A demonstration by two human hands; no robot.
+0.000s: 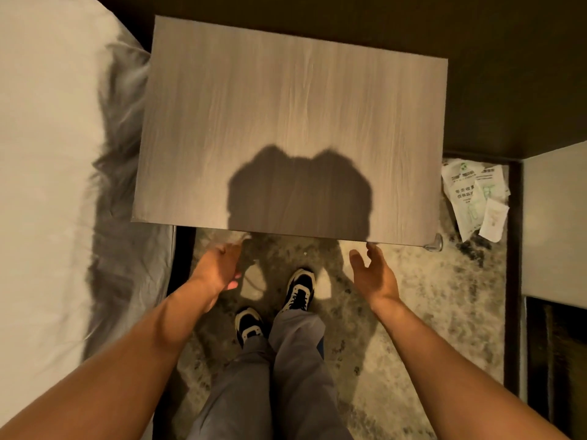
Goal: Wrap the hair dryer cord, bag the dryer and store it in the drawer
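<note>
Both hands hang just below the front edge of the nightstand (292,122). The left hand (222,265) seems to touch something pale and blurred, perhaps the bag; whether its grip holds it I cannot tell. The right hand (374,271) is wide and empty. No dryer or drawer shows. This looks like the storing step; next likely means pushing the drawer closed.

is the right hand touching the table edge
Cannot tell. In the head view the right hand's fingertips reach the table's front edge, but neither contact nor gap shows.
</note>
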